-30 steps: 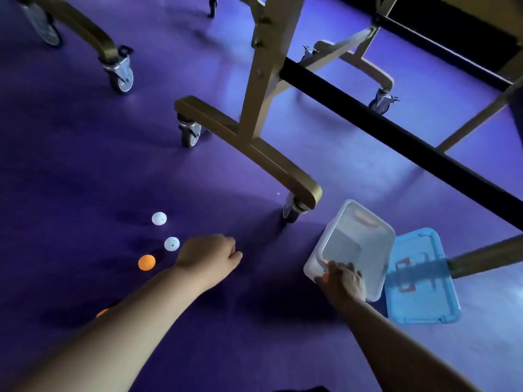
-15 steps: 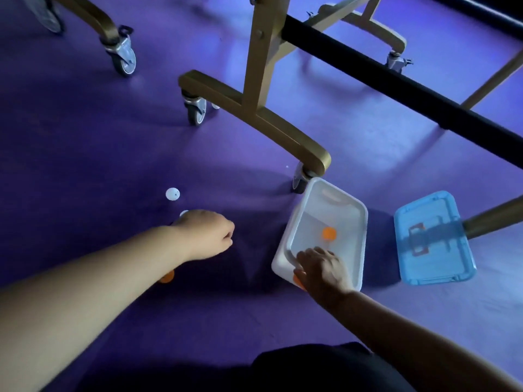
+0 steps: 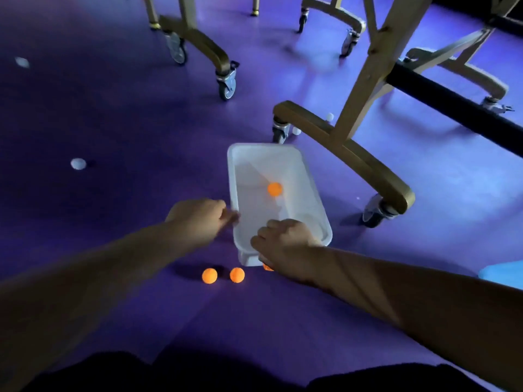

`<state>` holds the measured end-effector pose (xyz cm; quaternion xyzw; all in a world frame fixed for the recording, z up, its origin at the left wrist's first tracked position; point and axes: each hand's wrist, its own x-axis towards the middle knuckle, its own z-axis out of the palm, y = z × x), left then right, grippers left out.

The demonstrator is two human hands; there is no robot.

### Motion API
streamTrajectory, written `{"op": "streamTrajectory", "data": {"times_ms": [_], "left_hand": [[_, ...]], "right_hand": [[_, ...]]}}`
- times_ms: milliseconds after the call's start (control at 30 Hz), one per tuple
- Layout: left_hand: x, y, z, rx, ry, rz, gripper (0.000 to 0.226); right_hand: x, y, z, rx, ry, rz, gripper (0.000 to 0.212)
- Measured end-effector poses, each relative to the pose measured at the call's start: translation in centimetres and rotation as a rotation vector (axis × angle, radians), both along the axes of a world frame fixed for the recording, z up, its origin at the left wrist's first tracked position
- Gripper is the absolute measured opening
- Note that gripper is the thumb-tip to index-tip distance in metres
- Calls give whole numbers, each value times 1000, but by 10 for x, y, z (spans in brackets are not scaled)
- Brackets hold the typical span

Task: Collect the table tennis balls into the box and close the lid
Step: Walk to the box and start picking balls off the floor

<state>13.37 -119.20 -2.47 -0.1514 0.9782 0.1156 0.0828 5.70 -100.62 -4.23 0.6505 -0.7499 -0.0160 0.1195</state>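
On the purple floor (image 3: 113, 123), just at seven o'clock of the gold table frame (image 3: 343, 148), the white box (image 3: 317, 193) is set open, its long side running from six towards twelve o'clock. Its near short rim is gripped by the right hand (image 3: 283, 239), fingers curled over the edge. By this hold the box appears to be steadied and kept within reach of the loose balls.

The left hand (image 3: 198, 219) is held at the box's nine o'clock rim, its fingers curled and blurred. Whether a ball is enclosed in it cannot be told. Its place at the rim suggests that a ball is being delivered.

Inside the box a single orange ball (image 3: 274, 189) is seen on the bottom, near the middle; no other contents can be made out. The lid (image 3: 503, 274), pale blue, is glimpsed at the view's four o'clock edge, well apart from the box, so closing is judged to be far off.

Much is left uncollected. Two orange balls (image 3: 209, 275) lie side by side at the box's seven o'clock, and a third orange ball (image 3: 267, 267) is half hidden under the right hand. A white ball (image 3: 78, 163) lies well apart at nine o'clock, a second white one (image 3: 22, 62) far off at ten o'clock. Two small white balls (image 3: 329, 116) are lodged by the frame's foot at one o'clock.
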Motion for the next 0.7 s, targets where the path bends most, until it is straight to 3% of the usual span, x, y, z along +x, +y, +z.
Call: {"op": "streamTrajectory", "data": {"times_ms": [67,200,300,400,567,700], "left_hand": [[19,-17,-4,100,117,119,45],[56,-48,-15,370,265,457,23],[84,-71,-31,419,306,633,12],[113,-95,-51,369,218,756,13],[157,-121,-94,282,142,839,20],[176,-123,-118,263,114,860,16]], "right_hand": [[10,-36,6,23,36,65,24],[38,-98,3,-3,96,176,23],[57,-133,-15,-63,98,238,23],[70,-152,-42,-111,11,241,27],[69,-140,-83,-273,-308,-129,17],[66,-119,-129,-121,-397,-377,18]]}}
